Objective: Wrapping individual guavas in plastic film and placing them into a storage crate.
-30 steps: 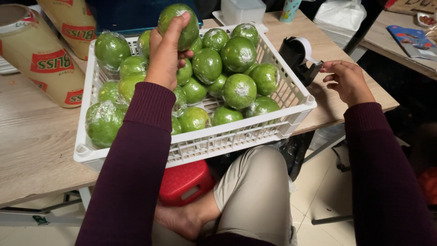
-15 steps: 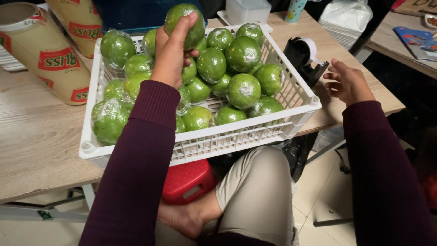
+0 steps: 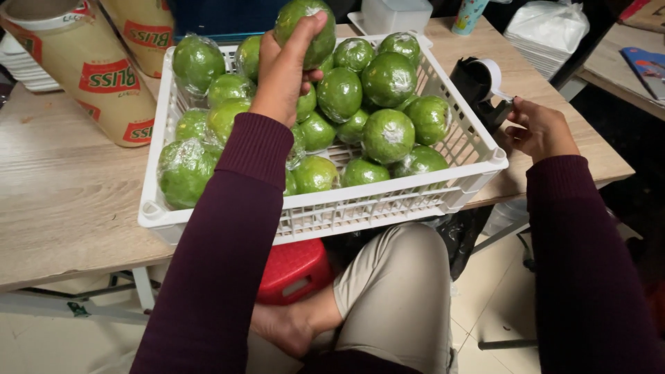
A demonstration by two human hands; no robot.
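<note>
Fruit first: my left hand stays clamped around one wrapped green fruit, raised above the white crate of others; my right hand, open a second ago, now closes fingers on the black tape dispenser beside the crate, so taping looks due.

Place: you are at a small fruit-packing station, not a home kitchen | Signs: white slatted crate heaped with film-wrapped green fruits on a wood-look table | big rolls of cling film | black tape dispenser | stacked foam trays
</note>
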